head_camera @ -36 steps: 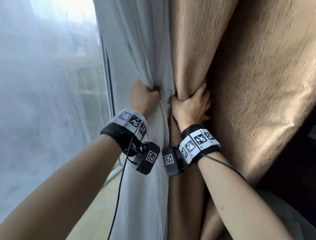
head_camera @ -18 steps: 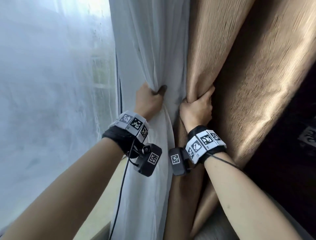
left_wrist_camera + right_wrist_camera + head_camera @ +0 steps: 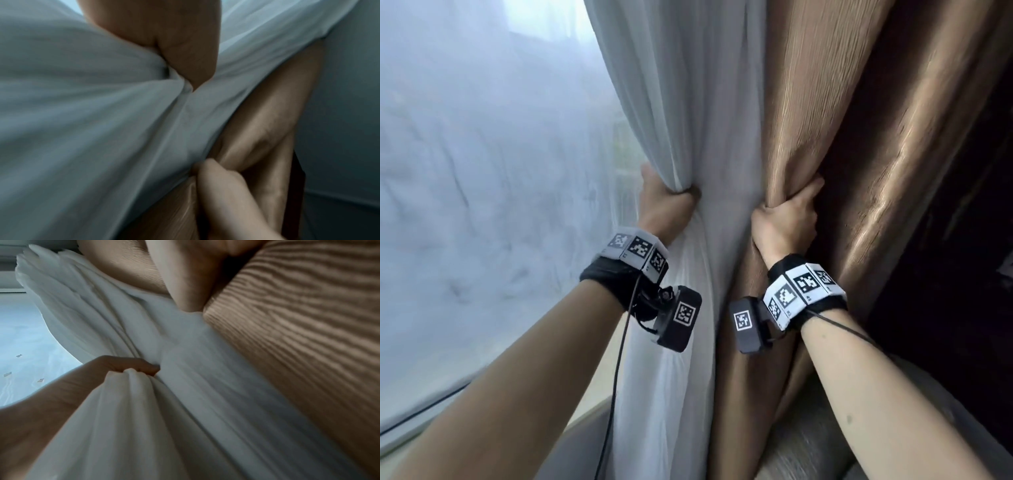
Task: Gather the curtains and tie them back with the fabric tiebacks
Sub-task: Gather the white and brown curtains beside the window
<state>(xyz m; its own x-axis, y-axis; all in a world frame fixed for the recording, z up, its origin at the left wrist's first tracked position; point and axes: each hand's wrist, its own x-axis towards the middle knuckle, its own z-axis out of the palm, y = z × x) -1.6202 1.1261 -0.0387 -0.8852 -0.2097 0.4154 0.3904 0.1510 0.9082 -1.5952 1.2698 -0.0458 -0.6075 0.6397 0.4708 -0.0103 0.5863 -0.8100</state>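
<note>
Left hand (image 3: pixel 666 205) is clenched tight on a bunched fold of the white sheer curtain (image 3: pixel 688 102), centre of frame. Right hand (image 3: pixel 786 222) is fisted round a gathered edge of the brown curtain (image 3: pixel 825 102), just right of it. Both curtains are held side by side, hands near but apart. Hazy window (image 3: pixel 482 137) fills the left of frame.

To my left, between my left hand (image 3: pixel 666 202) and the sheer window curtain (image 3: pixel 482 171), there is free room. The white curtain (image 3: pixel 698 120) and the brown curtain (image 3: pixel 859 137) block everything ahead and right.
</note>
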